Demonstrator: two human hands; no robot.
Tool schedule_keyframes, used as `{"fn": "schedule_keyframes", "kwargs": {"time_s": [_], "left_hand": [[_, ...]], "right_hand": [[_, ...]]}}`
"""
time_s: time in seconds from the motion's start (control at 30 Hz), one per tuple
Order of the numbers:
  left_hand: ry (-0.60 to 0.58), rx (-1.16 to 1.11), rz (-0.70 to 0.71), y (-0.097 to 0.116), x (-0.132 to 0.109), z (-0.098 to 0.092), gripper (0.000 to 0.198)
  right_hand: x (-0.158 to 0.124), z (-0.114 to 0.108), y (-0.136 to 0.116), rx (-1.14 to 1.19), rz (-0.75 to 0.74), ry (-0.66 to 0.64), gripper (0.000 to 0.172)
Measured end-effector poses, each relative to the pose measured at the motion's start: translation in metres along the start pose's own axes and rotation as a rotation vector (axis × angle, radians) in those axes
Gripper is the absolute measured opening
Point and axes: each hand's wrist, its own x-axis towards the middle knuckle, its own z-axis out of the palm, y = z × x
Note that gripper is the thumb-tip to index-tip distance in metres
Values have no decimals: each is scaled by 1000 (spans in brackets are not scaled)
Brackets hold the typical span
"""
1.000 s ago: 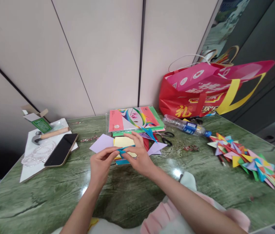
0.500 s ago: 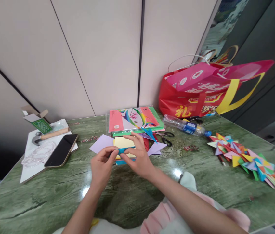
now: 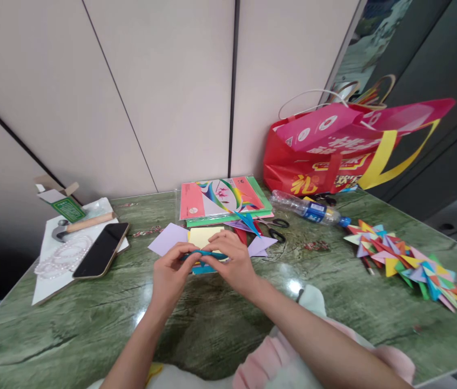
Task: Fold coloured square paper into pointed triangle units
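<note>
Between my two hands is a small folded blue paper (image 3: 204, 254), pinched by the fingertips of both. My left hand (image 3: 174, 270) grips its left end and my right hand (image 3: 234, 265) its right end. Just beyond and partly under the fingers lies a stack of pale yellow sheets (image 3: 205, 236), with a blue edge (image 3: 206, 269) showing on the near side. A lilac square (image 3: 168, 239) is left of the stack. To the right are folded lilac pieces (image 3: 261, 246), a blue folded piece (image 3: 248, 221) and scissors (image 3: 277, 235).
Paper packs (image 3: 222, 200) lie against the wall. A red bag (image 3: 317, 156) and plastic bottle (image 3: 313, 209) stand and lie at back right, colourful folded-paper chain (image 3: 410, 262) at right. At left are a phone (image 3: 102, 251), hammer (image 3: 86, 222), beads (image 3: 64, 256) and green box (image 3: 66, 208).
The fingers of my right hand have lowered and closed in on the blue paper. The paper now shows as a longer, narrow strip between both hands.
</note>
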Motion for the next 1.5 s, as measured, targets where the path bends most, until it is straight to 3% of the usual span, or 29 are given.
{"fn": "schedule_keyframes", "kwargs": {"time_s": [0.47, 0.53, 0.7, 0.8, 0.97, 1.13, 1.33, 1.5], "left_hand": [[-26, 131, 82, -1, 1, -5, 5], [-29, 106, 16, -2, 1, -5, 8], [-61, -141, -275, -4, 2, -2, 39], [-126, -213, -344, -3, 1, 0, 33], [-121, -191, -340, -5, 3, -2, 16], [-205, -108, -350, -6, 3, -5, 16], [-110, -42, -276, -10, 3, -5, 20], [-144, -6, -268, -9, 4, -6, 20]], "right_hand": [[3, -2, -3, 176, 148, -100, 7], [4, -3, -4, 200, 226, -109, 11], [7, -4, -2, 344, 441, -28, 16], [7, -2, 2, 441, 500, -22, 18], [6, 3, 4, 477, 585, -86, 15], [6, 2, 5, 542, 626, -154, 19], [4, 3, 8, 611, 648, -237, 21], [2, 4, 8, 660, 689, -298, 23]]}}
